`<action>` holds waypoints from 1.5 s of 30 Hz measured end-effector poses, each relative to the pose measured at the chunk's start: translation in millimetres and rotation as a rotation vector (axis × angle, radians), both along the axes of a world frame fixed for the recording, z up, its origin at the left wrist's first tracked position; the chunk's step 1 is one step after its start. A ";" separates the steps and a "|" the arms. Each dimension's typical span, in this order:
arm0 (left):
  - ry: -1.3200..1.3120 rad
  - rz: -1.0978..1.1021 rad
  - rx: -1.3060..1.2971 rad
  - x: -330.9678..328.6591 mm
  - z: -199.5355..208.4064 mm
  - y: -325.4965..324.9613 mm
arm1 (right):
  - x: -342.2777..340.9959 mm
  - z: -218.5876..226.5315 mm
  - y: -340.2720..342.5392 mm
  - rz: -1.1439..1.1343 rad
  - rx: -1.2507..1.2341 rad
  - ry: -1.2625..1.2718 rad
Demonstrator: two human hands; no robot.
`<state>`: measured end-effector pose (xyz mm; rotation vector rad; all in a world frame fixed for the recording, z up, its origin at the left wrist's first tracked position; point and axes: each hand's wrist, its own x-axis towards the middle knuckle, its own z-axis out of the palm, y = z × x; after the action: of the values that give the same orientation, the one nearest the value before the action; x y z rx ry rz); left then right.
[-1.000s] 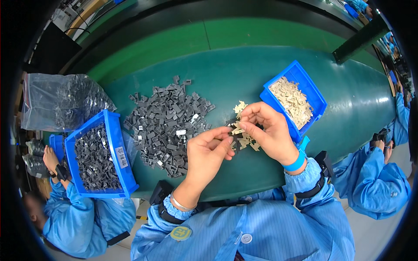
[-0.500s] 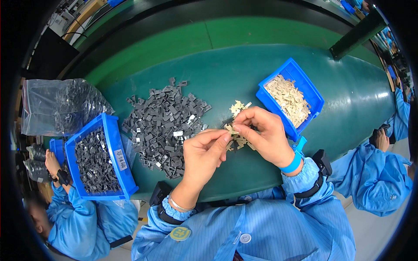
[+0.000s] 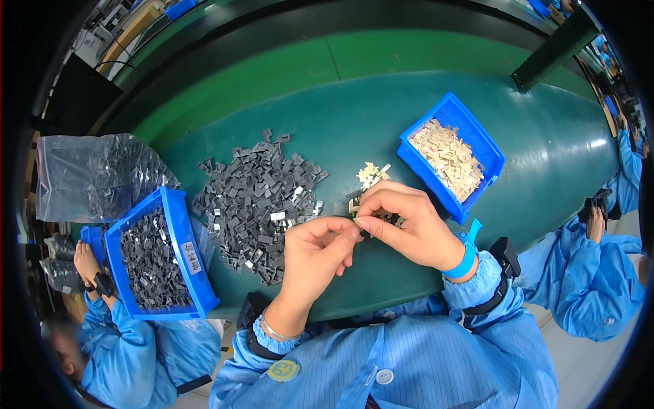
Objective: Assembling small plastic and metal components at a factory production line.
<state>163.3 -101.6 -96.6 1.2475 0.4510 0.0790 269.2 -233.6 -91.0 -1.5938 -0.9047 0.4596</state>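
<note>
My left hand (image 3: 310, 255) and my right hand (image 3: 412, 230) meet above the table, thumbs and forefingers pinched with the tips together. Whatever is between the fingertips is too small and covered to make out. Just beyond my right hand lies a small heap of cream plastic pieces (image 3: 371, 174), with some dark pieces partly hidden under the fingers. Left of my hands spreads a large loose pile of dark grey plastic pieces (image 3: 262, 198), a few showing white faces.
A blue bin (image 3: 492, 151) of cream pieces stands at the right. On the left are a blue bin (image 3: 178, 208) of dark pieces and a clear plastic bag (image 3: 78, 177). Co-workers in blue sit at the left (image 3: 129, 347) and right (image 3: 586, 279) of the green table (image 3: 327, 123).
Half a second ago a cream piece showed between my fingertips; now the fingers cover that spot. My left hand has dropped slightly, and my right fingertips have come closer to it.
</note>
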 end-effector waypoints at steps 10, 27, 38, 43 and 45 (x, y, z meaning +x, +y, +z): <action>-0.127 0.073 -0.008 -9.0 12.6 -6.8 | -6.1 9.8 -1.4 -0.072 0.098 -0.394; -0.125 0.122 -0.074 -19.1 19.6 -10.0 | -16.4 17.9 -15.1 0.053 0.113 0.655; -0.124 0.015 0.056 -21.5 23.0 -8.1 | -26.4 17.7 -13.3 0.073 0.128 0.623; -0.255 0.082 0.121 -17.7 19.8 -3.9 | -24.8 18.1 -12.5 0.091 0.091 0.598; -0.288 0.100 0.122 -18.4 19.7 -5.4 | -24.9 18.5 -11.8 0.089 0.071 0.596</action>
<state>144.8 -106.9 -76.9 1.3090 0.2611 0.3708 244.4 -245.4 -72.5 -1.2469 -0.5260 0.8966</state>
